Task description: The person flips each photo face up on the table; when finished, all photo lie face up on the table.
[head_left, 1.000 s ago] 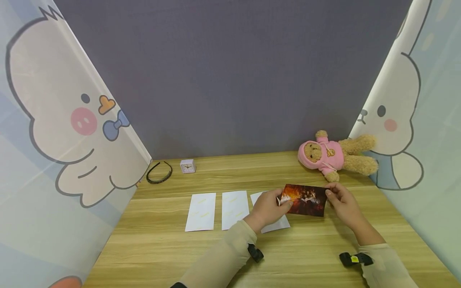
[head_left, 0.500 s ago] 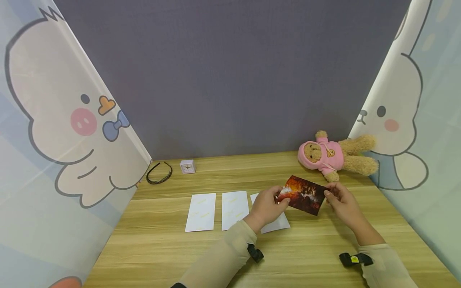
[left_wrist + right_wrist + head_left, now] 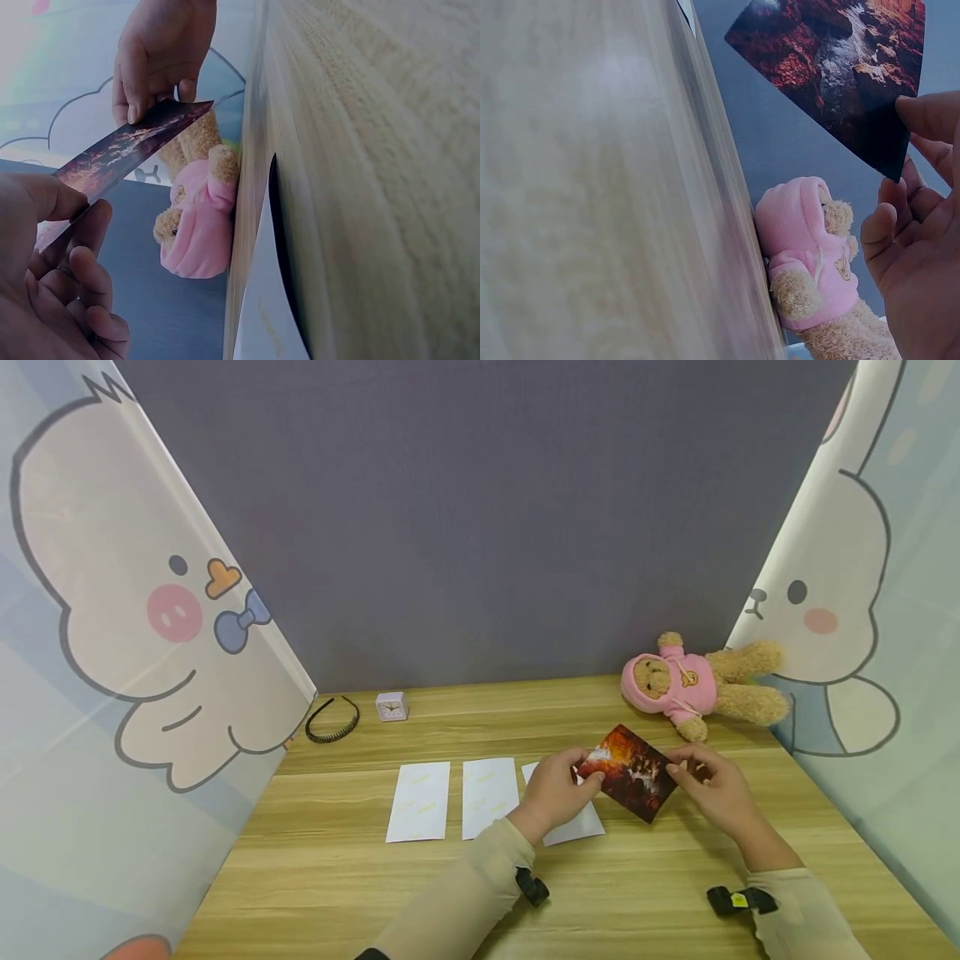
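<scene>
A glossy photo print (image 3: 628, 774) with a red, orange and dark picture is held above the table, tilted in the head view. My left hand (image 3: 557, 793) pinches its left corner between thumb and fingers. At the opposite side, my right hand (image 3: 711, 789) pinches the dark corner; in the right wrist view the thumb lies on the picture face of the print (image 3: 840, 75). Under my left hand lies a white sheet (image 3: 576, 828) with its near end showing, partly hidden by that hand. To its left lie two more white sheets, the middle one (image 3: 489, 797) and the left one (image 3: 418, 802), both with faint yellow marks.
A teddy bear (image 3: 693, 683) in a pink hoodie lies at the back right of the wooden table (image 3: 337, 877). At the back left are a black headband (image 3: 332, 737) and a small pink clock (image 3: 392, 707). Cartoon-printed panels and a grey wall (image 3: 480, 527) enclose the table.
The photo print has turned clockwise in the head view, from nearly level to strongly tilted. My right hand has shifted slightly left with its corner; my left hand has hardly moved.
</scene>
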Action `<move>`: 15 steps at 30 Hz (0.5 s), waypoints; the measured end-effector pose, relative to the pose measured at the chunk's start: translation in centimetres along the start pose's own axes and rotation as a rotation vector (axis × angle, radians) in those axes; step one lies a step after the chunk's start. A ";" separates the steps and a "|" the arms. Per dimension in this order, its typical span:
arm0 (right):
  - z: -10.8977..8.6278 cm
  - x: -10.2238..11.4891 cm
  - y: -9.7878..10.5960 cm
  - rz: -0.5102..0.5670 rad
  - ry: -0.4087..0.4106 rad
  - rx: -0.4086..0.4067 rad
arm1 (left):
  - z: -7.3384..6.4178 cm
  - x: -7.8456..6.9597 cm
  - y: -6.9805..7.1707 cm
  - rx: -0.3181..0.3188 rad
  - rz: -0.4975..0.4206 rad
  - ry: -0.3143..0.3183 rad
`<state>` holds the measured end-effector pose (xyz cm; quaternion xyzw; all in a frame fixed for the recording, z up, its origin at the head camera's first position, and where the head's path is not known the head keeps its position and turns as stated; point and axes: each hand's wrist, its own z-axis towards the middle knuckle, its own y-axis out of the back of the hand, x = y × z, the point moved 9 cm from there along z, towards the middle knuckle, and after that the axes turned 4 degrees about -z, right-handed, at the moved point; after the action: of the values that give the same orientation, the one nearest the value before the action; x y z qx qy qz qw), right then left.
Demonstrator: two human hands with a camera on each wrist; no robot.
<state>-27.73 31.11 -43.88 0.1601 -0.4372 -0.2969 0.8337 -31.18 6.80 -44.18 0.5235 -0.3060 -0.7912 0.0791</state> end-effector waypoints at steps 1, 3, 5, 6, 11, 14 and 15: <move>0.0 0.0 0.0 -0.001 0.006 0.001 | 0.0 0.0 0.0 0.001 0.002 -0.003; 0.0 -0.1 -0.1 0.005 0.012 0.005 | 0.0 -0.1 0.0 0.001 0.003 -0.008; -0.1 -0.1 -0.1 0.013 0.013 0.010 | 0.0 -0.1 0.0 0.002 0.001 -0.013; -0.1 -0.1 -0.1 0.019 0.013 0.011 | 0.0 -0.2 0.0 0.002 0.002 -0.015; -0.1 0.2 -0.2 0.027 0.021 0.030 | 0.0 -0.2 0.0 0.001 -0.009 -0.009; -0.2 -0.1 -0.4 0.012 0.011 0.040 | 0.0 -0.1 0.0 0.001 -0.017 -0.006; -0.2 -0.2 -0.5 0.007 0.008 0.043 | 0.0 -0.1 0.0 0.001 -0.021 -0.008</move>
<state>-27.84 30.88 -44.34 0.1775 -0.4409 -0.2838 0.8328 -31.10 6.87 -44.08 0.5237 -0.3013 -0.7938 0.0694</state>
